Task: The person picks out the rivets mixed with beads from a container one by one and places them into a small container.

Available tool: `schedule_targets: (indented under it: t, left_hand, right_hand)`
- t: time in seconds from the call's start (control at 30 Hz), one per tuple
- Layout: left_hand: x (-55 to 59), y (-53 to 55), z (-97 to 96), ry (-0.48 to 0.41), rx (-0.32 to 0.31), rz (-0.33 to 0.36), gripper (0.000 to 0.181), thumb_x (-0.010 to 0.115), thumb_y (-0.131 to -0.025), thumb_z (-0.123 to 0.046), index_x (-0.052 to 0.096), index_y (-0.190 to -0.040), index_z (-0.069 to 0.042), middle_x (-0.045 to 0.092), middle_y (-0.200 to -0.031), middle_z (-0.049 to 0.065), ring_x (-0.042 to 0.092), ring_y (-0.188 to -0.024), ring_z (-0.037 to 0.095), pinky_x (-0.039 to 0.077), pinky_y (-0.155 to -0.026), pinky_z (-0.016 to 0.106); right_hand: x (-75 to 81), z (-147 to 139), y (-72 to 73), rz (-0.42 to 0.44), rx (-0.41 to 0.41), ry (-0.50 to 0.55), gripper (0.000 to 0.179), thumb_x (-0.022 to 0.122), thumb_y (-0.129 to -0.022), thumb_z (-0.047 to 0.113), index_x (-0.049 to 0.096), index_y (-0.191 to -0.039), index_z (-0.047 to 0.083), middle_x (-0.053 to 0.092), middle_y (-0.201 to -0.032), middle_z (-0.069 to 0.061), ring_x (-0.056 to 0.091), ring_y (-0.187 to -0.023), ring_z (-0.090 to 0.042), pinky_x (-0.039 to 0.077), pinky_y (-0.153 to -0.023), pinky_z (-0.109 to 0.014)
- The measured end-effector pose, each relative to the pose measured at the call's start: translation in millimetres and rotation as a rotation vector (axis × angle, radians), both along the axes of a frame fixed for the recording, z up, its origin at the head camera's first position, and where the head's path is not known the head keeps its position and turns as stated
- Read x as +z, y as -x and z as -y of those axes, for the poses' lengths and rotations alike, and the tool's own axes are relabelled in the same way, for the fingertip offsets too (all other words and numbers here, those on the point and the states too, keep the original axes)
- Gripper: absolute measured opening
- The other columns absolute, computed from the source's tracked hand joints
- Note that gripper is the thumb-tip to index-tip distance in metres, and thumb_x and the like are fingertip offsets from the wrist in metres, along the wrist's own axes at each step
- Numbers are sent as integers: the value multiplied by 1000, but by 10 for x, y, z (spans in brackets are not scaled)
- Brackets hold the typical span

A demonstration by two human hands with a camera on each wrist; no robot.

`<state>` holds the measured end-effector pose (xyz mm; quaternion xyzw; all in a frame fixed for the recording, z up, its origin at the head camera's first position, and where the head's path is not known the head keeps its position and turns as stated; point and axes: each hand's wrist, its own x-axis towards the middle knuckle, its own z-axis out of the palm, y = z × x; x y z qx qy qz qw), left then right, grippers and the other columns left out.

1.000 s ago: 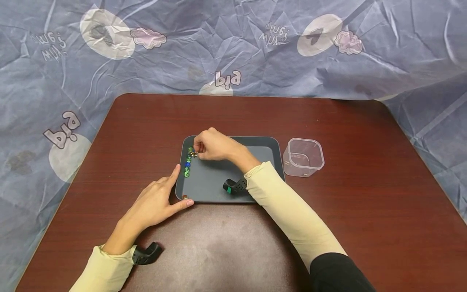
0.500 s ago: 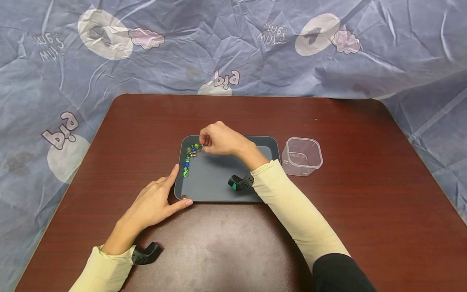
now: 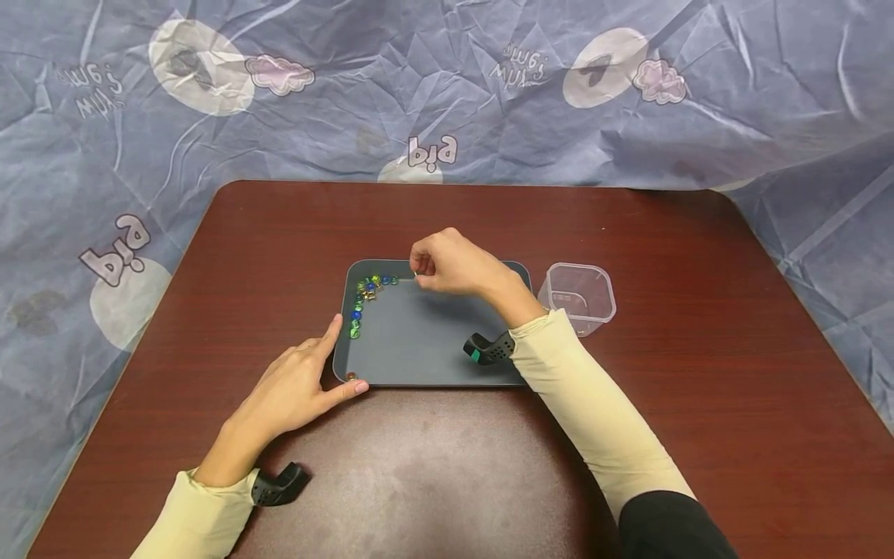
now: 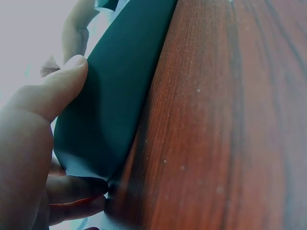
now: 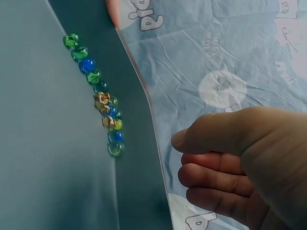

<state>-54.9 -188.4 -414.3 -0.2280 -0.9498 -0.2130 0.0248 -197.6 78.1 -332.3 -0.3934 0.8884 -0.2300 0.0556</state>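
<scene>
Green, blue and clear marbles line the left side and far left corner of a grey tray. Among them lie several small gold-coloured pieces, also seen in the right wrist view as gold pieces. An amber marble sits in the near left corner. My right hand is over the tray's far side, a tiny gold-coloured piece pinched between thumb and finger; its exact kind is too small to tell. My left hand rests around the near left corner, straight index finger and thumb touching the rim.
A clear plastic container stands just right of the tray, with small bits near its bottom. The brown table ends at a patterned blue-grey cloth behind it.
My right hand has moved right along the tray's far side, away from the gold pieces and marbles, uncovering more of them. The left hand stays at the corner.
</scene>
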Motion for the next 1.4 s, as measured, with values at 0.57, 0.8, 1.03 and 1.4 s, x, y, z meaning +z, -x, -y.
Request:
schedule_targets:
  t: [0.57,0.8,1.03,1.4]
  left_hand:
    - [-4,3,-5,2,4,10,104,71,-84,-58,25,-154,3,59,-129,27,60,-113,38,47,-93,52]
    - [-6,4,-3,1,1,7,104,72,-84,-57,25,-154,3,60,-128,27,61,-113,38,47,-93,52]
    - [-7,-3,-1,1,6,-1,105,72,-83,-58,25,-154,3,59,-129,27,61,-112,38,48,-92,52]
    - [-12,3,-7,6,2,0,105,71,-84,-58,24,-154,3,60,-128,27,61,-113,38,47,-93,53]
  right_hand:
    - [26,-248,-53,-30,-63,47,4,67,-81,3,70,-84,3,67,-77,-3,63,-70,-13,52,-69,-27]
    - [12,-378,-64,-48,-103,76,4,68,-81,2,70,-85,3,68,-77,-4,64,-70,-14,52,-69,-28]
    - [62,-519,-114,-54,-140,90,4,70,-82,2,71,-86,2,69,-76,-5,66,-70,-17,54,-69,-31]
    - [93,-749,-166,-90,-186,72,4,72,-83,3,71,-87,1,70,-77,-6,68,-70,-19,55,-68,-34]
